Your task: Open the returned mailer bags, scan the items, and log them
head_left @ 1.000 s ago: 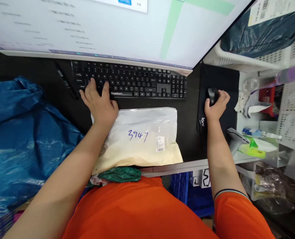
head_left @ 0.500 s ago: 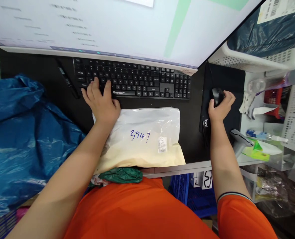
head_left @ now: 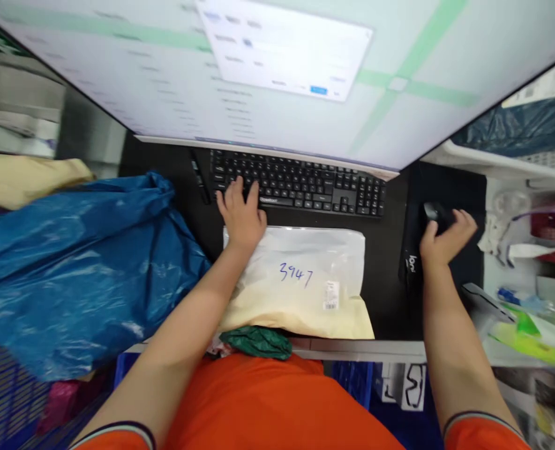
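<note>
A black desk (head_left: 385, 269) is running beneath a wide monitor (head_left: 282, 119), whose screen is showing a pale dialog box (head_left: 287, 50) too blurred for me to read. I am judging the step in hand to be keyboard-and-mouse work. My left hand (head_left: 242, 219) is lying loosely spread, fingertips resting over the left end of the keyboard (head_left: 300, 187), grasping nothing. On the right, my right hand (head_left: 447, 240) is curling around the black mouse (head_left: 439, 215) on its dark pad (head_left: 472, 187); whether a finger is pressing a button, I cannot tell. To my mind, any next move would be calling for a light press or a small slide, nothing forceful.

A pale parcel (head_left: 300, 297) marked 3947 is lying just near of the keyboard, partly under my left forearm and crowding that wrist. A green plastic bundle (head_left: 257, 342) is poking out at the desk's near edge. Farther left, a blue plastic bag (head_left: 85, 262) is bulging toward a pen (head_left: 199, 177); on the right, blurred clutter (head_left: 525, 344) is limiting wide sweeps.
</note>
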A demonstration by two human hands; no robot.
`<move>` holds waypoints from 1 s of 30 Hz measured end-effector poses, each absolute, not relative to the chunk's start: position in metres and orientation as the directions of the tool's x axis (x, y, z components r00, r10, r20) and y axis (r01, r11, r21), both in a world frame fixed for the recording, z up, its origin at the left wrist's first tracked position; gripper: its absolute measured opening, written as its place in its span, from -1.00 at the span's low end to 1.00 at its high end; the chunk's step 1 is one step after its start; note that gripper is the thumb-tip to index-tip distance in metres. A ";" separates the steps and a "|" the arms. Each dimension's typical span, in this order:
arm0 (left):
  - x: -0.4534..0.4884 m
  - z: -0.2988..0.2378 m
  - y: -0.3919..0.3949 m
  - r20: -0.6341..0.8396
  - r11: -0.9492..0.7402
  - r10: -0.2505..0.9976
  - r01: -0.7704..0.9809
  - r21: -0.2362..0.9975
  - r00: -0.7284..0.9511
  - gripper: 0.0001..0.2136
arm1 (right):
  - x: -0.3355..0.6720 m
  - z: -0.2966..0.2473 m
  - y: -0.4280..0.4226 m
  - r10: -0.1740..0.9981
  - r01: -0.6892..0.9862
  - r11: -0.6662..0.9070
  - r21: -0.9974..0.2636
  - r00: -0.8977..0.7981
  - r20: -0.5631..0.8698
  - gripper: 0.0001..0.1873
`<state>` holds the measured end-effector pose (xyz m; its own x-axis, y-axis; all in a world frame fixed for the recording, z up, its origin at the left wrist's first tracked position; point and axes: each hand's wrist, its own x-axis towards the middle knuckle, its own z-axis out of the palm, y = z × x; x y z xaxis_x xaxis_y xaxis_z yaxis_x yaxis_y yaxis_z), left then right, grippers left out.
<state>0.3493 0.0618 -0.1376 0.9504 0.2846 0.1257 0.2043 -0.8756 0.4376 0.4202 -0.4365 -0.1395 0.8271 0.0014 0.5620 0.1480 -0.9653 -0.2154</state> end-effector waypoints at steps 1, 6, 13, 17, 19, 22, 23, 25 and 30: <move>0.349 -0.137 0.063 0.135 -0.877 0.285 0.201 0.437 0.949 -0.36 | 0.418 -0.132 -0.426 -0.011 0.155 -0.966 -0.209 0.779 0.627 -0.47; 0.345 -0.136 0.072 0.201 -0.826 0.396 0.252 0.504 0.896 -0.39 | 0.393 -0.074 -0.298 0.030 0.305 -0.868 -0.391 0.820 0.571 -0.71; 0.340 -0.130 0.080 0.235 -0.792 0.478 0.299 0.533 0.847 -0.56 | 0.379 -0.076 -0.105 0.537 0.532 -0.654 -0.538 0.827 0.164 -0.57; 0.338 -0.127 0.080 0.224 -0.830 0.420 0.273 0.486 0.879 -0.57 | 0.388 -0.093 -0.075 0.529 0.532 -0.695 -0.483 0.834 0.157 -0.54; 0.338 -0.127 0.080 0.208 -0.833 0.411 0.273 0.481 0.888 -0.57 | 0.388 -0.098 -0.073 0.486 0.515 -0.717 -0.469 0.852 0.192 -0.56; 0.338 -0.129 0.081 0.190 -0.836 0.393 0.264 0.481 0.900 -0.58 | 0.385 -0.107 -0.078 0.404 0.474 -0.762 -0.442 0.881 0.248 -0.58; 0.338 -0.130 0.081 0.192 -0.839 0.387 0.258 0.479 0.902 -0.59 | 0.383 -0.110 -0.080 0.386 0.466 -0.775 -0.427 0.884 0.263 -0.59; 0.338 -0.132 0.081 0.207 -0.847 0.378 0.247 0.471 0.902 -0.60 | 0.380 -0.117 -0.082 0.377 0.463 -0.794 -0.393 0.883 0.279 -0.59; 0.339 -0.135 0.081 0.225 -0.853 0.381 0.247 0.461 0.897 -0.57 | 0.377 -0.124 -0.081 0.383 0.457 -0.814 -0.359 0.886 0.259 -0.61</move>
